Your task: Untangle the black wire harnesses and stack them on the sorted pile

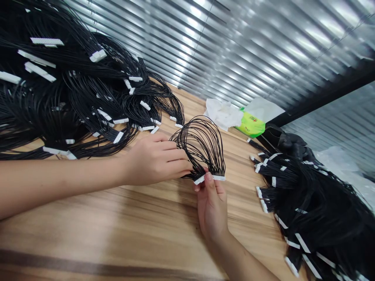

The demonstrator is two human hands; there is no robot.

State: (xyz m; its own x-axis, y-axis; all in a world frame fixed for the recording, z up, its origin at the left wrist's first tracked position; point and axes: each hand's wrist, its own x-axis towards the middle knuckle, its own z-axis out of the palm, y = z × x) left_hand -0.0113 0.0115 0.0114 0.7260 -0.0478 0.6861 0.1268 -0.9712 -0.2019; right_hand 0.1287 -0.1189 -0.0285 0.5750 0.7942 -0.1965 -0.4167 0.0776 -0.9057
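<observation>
A wire harness (202,142) of thin black wires arches in a loop above the wooden table (140,234), its white connectors close together at the lower end. My right hand (212,207) is closed on those connectors, thumb on top. From the left, my left hand (161,160) reaches in with its fingers curled around the wires near the left connector (199,180). The left fingertips are partly hidden among the wires. To the right of the thumb the other connector (219,178) shows.
A large heap of black wire harnesses (73,89) with white connectors covers the table's left and back. Another pile of harnesses (316,195) lies at the right. White tissue (224,113) and a green tissue pack (250,123) sit at the back by the corrugated metal wall (181,43).
</observation>
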